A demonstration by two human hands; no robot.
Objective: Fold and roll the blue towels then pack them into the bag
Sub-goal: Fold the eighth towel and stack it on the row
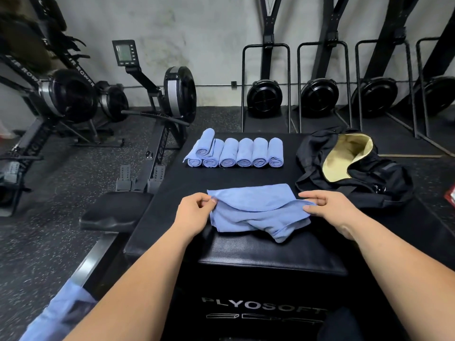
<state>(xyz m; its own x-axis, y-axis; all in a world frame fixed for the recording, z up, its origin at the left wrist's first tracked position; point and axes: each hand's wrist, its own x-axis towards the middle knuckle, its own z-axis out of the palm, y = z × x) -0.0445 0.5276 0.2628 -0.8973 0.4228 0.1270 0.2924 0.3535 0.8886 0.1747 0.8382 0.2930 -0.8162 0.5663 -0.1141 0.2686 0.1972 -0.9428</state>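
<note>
**On the black worktop: one towel held, seven rolled, one bag open**

At the lower left corner, one piece of blue cloth [61, 313] is seen, too blurred for its form to be told. Behind it, on the speckled floor, three flywheels of rowing machines [179, 94] can be counted, and one monitor is raised on an arm.

On the worktop [246, 175], a black padded box marked PLYOSOFT, seven rolled towels [229, 153] are laid along the far side. Six lie side by side in one row, touching, and one is set on top of the two leftmost.

Nearer, one unrolled blue towel [253, 210] is laid on the worktop, its far layer folded over and its near edge bunched. Its left edge is pinched between thumb and fingertips by the left hand [197, 210]. Its right edge is pinched in the same way by the right hand [327, 205].

To the right of the rolls, one black bag [384, 178] is set on the worktop, its mouth open and a pale yellow lining shown.

Along the back wall at the right, four black fan housings [264, 98] are lined up in upright frames. At the far right edge, one red item [451, 194] is cut off by the frame.
</note>
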